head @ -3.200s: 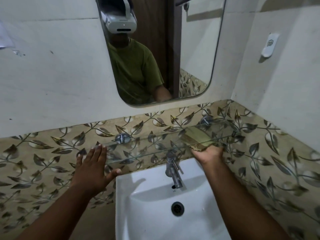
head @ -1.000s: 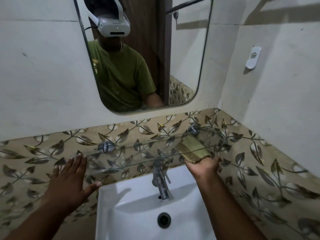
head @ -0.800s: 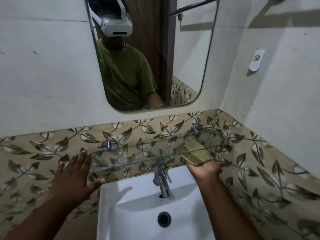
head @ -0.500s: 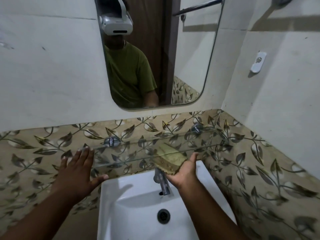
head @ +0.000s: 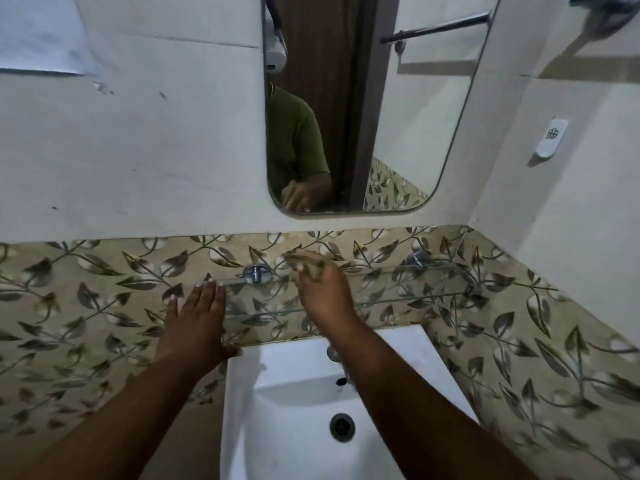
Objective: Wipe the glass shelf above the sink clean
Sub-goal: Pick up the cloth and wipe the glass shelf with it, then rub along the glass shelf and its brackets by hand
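Observation:
The glass shelf (head: pixel 415 287) runs along the leaf-patterned tiles above the white sink (head: pixel 298 386), held by two chrome brackets (head: pixel 256 274). My right hand (head: pixel 325 296) lies over the shelf's left half, fingers reaching to the wall, pressing a yellow-green cleaning pad (head: pixel 313 270) that shows only as mottled bits under the fingers. My left hand (head: pixel 197 323) rests flat and spread on the tiles, fingertips touching the shelf's left end, holding nothing.
A mirror (head: pixel 398 116) hangs above the shelf. My right forearm hides most of the chrome tap (head: pixel 333 353); the drain (head: pixel 342 423) sits below. The side wall with a white holder (head: pixel 551 137) closes the right end of the shelf.
My right hand has slid the pad from the shelf's right end leftward, past the tap, and now reaches across the glass to the wall. My left hand has stayed at the left end.

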Demonstrator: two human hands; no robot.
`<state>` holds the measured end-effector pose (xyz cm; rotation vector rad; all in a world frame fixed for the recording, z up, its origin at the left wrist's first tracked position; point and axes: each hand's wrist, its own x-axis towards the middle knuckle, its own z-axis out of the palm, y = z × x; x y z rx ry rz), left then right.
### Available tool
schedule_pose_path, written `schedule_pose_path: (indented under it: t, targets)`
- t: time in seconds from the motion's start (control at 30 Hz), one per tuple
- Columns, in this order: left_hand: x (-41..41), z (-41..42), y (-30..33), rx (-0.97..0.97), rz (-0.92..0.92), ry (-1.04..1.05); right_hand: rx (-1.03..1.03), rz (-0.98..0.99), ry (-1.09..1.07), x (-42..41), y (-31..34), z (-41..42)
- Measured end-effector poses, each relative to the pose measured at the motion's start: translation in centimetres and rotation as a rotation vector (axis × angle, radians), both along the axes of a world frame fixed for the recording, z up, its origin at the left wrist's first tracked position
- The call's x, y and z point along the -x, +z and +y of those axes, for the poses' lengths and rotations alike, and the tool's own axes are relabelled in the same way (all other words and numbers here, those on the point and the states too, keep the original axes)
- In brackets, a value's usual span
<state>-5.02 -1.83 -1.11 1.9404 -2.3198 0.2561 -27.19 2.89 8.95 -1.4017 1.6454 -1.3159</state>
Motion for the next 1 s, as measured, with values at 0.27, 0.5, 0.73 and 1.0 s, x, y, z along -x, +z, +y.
schedule_pose_path:
  t: [0.27,0.5,0.73,1.0]
  targets:
    - [0.4,0.2,0.6,-0.032,0.017,-0.001,0.036,1.041,0.321,-7.4,-6.8,-6.5]
    - [-0.2,0.2,0.5,-0.006,-0.041,-0.014,0.225,1.208,0.443,-1.8,-9.5,-5.0]
    - [0.3,0.4,0.7,0.010,-0.039,0.019,0.022,1.184,0.226,-1.5,-8.0,-5.5]
    - [0.3,1.0,1.0,-0.027,0.026,-0.017,0.203,1.285,0.446,1.2,-9.3,-3.5]
